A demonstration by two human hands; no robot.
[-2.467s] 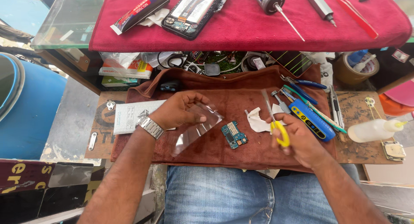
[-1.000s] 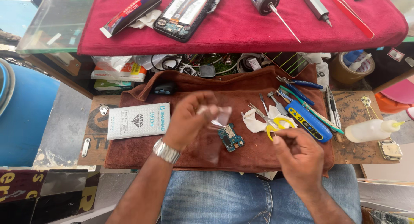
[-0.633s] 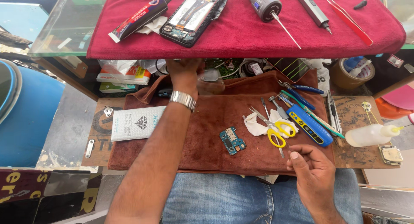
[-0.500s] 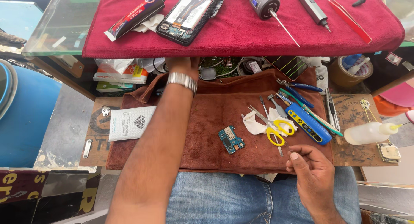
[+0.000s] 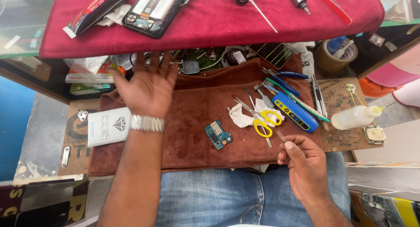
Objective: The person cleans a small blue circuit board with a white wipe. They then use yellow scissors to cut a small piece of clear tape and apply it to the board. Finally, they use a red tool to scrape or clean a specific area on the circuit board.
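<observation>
My left hand (image 5: 146, 85) hovers palm-down with fingers spread over the back of the brown cloth (image 5: 192, 109), near the cluttered shelf under the red mat; it holds nothing. My right hand (image 5: 304, 159) sits near my lap at the cloth's front right edge, pinching a small thin clear strip (image 5: 281, 136) between thumb and fingers. A small blue circuit board (image 5: 218, 134) lies mid-cloth between the hands. Yellow-handled scissors (image 5: 260, 120) rest on a white scrap (image 5: 240, 117) just above my right hand.
A red mat (image 5: 227, 17) above carries an opened phone (image 5: 151, 10), a tube and screwdrivers. A blue tool (image 5: 294, 113), pliers, tweezers and a knife lie right of the scissors. A white squeeze bottle (image 5: 355, 117) and a white packet (image 5: 107, 126) flank the cloth.
My left hand let go of the clear film, reached up under the shelf, and now draws back open. My right hand left the scissors on the cloth and moved toward my lap with the strip.
</observation>
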